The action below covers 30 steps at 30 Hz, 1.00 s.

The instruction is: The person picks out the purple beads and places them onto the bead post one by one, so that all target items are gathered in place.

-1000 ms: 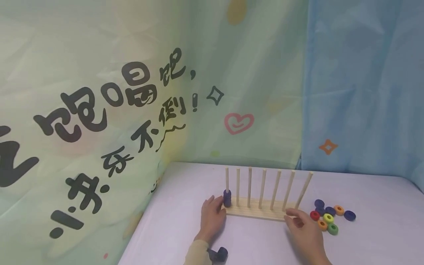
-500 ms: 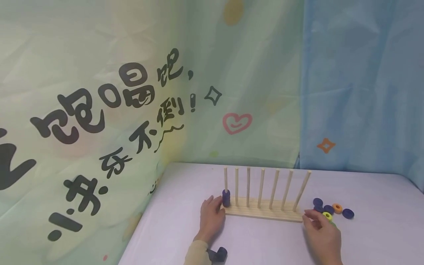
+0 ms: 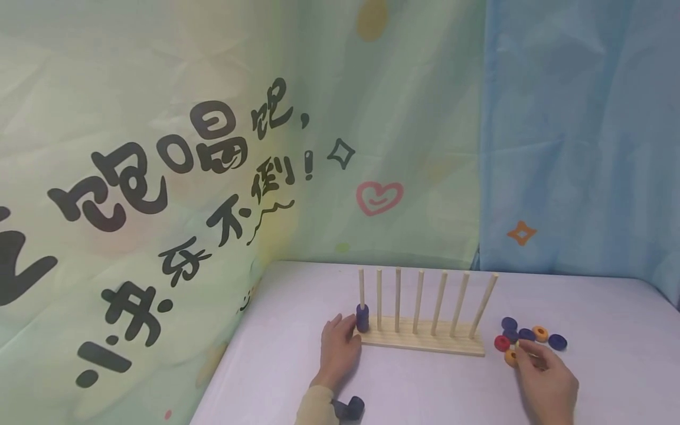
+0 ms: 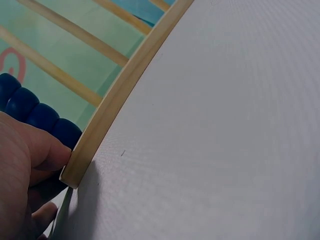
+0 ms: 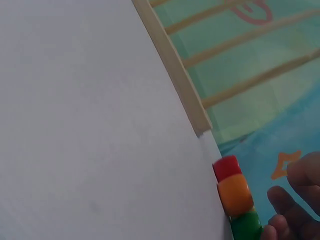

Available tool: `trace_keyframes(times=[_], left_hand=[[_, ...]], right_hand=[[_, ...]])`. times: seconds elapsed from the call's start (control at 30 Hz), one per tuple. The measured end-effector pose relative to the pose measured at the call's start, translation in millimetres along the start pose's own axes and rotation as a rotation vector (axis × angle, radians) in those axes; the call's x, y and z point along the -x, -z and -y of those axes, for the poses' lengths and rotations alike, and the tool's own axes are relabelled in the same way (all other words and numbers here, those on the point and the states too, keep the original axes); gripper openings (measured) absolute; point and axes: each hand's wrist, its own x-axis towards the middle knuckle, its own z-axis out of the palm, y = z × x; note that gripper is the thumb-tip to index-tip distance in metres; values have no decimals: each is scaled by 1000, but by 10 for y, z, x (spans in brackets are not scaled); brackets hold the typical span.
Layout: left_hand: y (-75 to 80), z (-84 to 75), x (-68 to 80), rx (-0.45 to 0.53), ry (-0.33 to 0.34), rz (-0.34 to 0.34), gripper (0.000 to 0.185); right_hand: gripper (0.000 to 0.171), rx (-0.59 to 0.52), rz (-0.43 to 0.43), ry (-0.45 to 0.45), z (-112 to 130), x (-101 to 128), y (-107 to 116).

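A wooden rack [image 3: 422,343] with several upright pegs stands on the pale table [image 3: 414,389]. A stack of dark blue rings [image 3: 363,317] sits on its leftmost peg. My left hand [image 3: 340,348] rests flat against the rack's left end, its thumb touching the blue rings [image 4: 35,112] and the base [image 4: 125,95]. My right hand [image 3: 547,383] lies over the loose rings right of the rack, fingertips down beside a red ring [image 3: 502,343] and an orange ring [image 3: 510,356]. The right wrist view shows the red ring [image 5: 226,168], orange ring [image 5: 235,195] and green ring [image 5: 246,226] in a row, with my fingers [image 5: 295,200] next to the green one, nothing pinched.
More loose rings lie behind my right hand: blue rings [image 3: 509,323], an orange one [image 3: 540,333] and a blue one [image 3: 557,342]. Printed curtains [image 3: 212,147] hang close behind and to the left of the table. A dark strap [image 3: 347,408] sits on my left wrist.
My right hand has moved right from the front of the rack's base to the pile of loose rings. The left hand has stayed at the rack's left end.
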Motion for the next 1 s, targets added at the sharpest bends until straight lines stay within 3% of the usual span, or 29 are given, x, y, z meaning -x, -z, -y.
trace_keyframes(times=[0.17,0.37,0.5,0.87,1.0], left_hand=[[-9,7,-3,-10,0,3,40],[-6,11,-4,0,10,11,41],[-12,19,1,4,-1,4,41],[-23,26,11,8,-22,-29,40],[-15,23,7,5,-10,-17,40]], right_hand=[[33,24,15,-137,-32,-87,51],[33,2,-37,-160,-98,-177,124],[37,-7,-51,-226,-160,-243,185],[45,-49,-2,-361,-469,-536,157],[50,-58,53,-405,-583,-645,125]])
